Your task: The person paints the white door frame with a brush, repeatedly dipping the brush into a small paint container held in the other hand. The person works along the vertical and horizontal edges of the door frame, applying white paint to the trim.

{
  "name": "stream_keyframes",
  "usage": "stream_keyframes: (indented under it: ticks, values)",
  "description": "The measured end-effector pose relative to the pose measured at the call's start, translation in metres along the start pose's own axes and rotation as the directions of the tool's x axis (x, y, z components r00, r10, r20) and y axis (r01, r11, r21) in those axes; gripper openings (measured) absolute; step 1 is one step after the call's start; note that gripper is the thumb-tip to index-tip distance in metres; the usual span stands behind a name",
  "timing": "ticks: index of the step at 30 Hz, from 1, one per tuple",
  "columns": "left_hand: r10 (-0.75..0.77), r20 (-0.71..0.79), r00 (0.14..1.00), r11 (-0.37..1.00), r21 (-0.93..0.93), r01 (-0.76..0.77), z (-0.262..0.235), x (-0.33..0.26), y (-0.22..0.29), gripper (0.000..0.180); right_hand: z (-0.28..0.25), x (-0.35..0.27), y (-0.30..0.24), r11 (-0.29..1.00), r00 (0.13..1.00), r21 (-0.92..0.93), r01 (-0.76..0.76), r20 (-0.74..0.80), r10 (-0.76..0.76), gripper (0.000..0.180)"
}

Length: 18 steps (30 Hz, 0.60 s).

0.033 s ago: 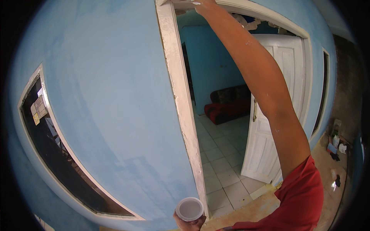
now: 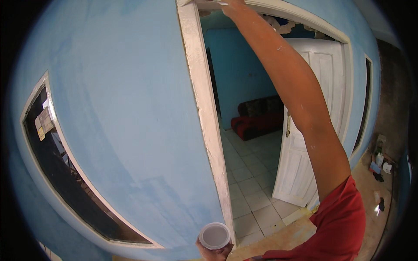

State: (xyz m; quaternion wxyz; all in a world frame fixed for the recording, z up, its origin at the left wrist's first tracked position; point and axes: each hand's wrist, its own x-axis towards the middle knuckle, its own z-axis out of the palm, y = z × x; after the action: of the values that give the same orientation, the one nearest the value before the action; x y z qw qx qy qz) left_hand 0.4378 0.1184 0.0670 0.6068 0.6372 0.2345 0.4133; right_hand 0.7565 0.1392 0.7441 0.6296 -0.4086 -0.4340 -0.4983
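While the right hand (image 2: 233,6) is reaching up to the top of the white door frame (image 2: 204,108) (its grip is cut off, so I cannot tell), the left hand's fingers (image 2: 213,253) are curling around a small cup (image 2: 214,235) low by the frame; keeping it level is mattering.
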Motion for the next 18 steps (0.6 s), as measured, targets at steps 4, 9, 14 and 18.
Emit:
stream_keyframes:
  ticks: [4,9,14,18]
  values:
    - [-0.050,-0.046,0.998,0.990,-0.136,0.043,0.006,0.000,-0.005,0.081,-0.016,0.002,-0.009,0.997,0.997,-0.043,-0.070,-0.013,0.070,0.023]
    - [-0.133,-0.116,0.984,0.948,-0.305,0.092,0.010,0.000,-0.006,0.063,-0.017,0.002,-0.027,0.990,0.997,0.125,0.060,0.038,-0.066,0.024]
    - [-0.290,-0.172,0.942,0.815,-0.560,0.148,0.018,0.001,-0.004,0.060,-0.019,0.006,-0.012,0.998,0.999,-0.039,-0.039,0.004,0.039,0.023]
    - [-0.252,-0.167,0.953,0.841,-0.526,0.130,0.018,-0.003,0.001,0.082,-0.038,0.003,-0.028,0.998,0.999,0.060,-0.022,0.043,0.020,0.024]
